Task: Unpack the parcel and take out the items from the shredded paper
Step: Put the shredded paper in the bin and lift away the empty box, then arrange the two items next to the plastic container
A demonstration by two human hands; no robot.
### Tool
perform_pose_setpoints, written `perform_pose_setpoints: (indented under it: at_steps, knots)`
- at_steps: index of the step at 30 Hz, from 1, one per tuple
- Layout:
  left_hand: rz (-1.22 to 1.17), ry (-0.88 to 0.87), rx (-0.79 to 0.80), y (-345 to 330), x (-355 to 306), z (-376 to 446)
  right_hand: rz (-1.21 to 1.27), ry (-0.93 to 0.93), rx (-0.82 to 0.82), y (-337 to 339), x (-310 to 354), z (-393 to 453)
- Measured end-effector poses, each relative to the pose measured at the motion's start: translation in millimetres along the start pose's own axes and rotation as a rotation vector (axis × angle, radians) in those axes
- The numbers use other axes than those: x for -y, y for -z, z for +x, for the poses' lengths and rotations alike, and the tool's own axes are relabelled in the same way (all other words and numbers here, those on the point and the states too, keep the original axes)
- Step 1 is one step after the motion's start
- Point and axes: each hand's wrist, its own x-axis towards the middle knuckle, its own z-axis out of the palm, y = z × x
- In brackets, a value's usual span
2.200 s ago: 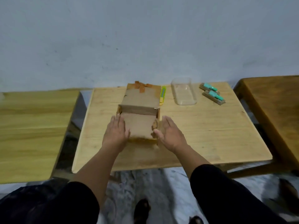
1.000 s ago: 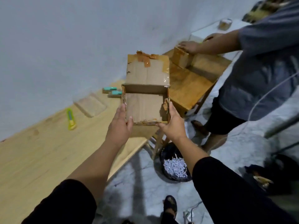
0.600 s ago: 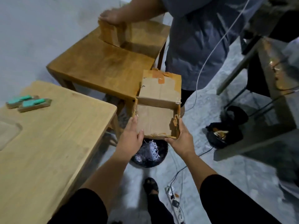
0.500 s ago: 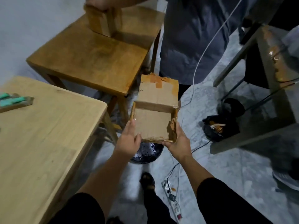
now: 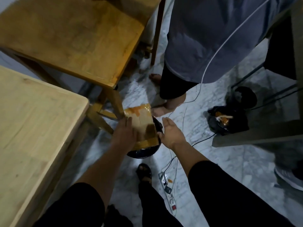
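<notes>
The opened cardboard box (image 5: pixel 144 123), brown with orange tape on its far flap, lies on top of a black bin (image 5: pixel 144 152) on the floor. My left hand (image 5: pixel 125 133) rests flat on the box's left side. Just right of the box, my right hand (image 5: pixel 171 131) hovers with its fingers spread and holds nothing. The bin's contents are hidden under the box.
A light wooden table (image 5: pixel 32 128) fills the left. A darker wooden stool (image 5: pixel 73 33) stands behind it. Another person (image 5: pixel 205 38) stands barefoot close behind the bin. A black bag (image 5: pixel 227 122), cables and a power strip (image 5: pixel 168 194) lie on the marble floor.
I carried the box from the table over to the floor bin and lowered it onto the bin. My right hand has let go of it. The camera now looks steeply down.
</notes>
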Motion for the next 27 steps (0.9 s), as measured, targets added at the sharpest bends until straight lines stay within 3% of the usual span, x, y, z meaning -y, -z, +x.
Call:
perform_pose_setpoints:
  at_steps: [6, 17, 24, 27]
  knots:
    - [0.106, 0.010, -0.036, 47, -10, 21, -0.178, 0.110, -0.010, 45, 41, 20]
    - [0.331, 0.129, -0.398, 216, 7, 8, -0.317, 0.491, -0.228, 169, 192, 15]
    - [0.295, 0.383, -0.666, 316, 56, -41, -0.283, 0.754, -0.341, 198, 306, -5]
    - [0.310, 0.462, -0.707, 340, 85, -67, -0.293, 0.835, -0.337, 193, 351, -15]
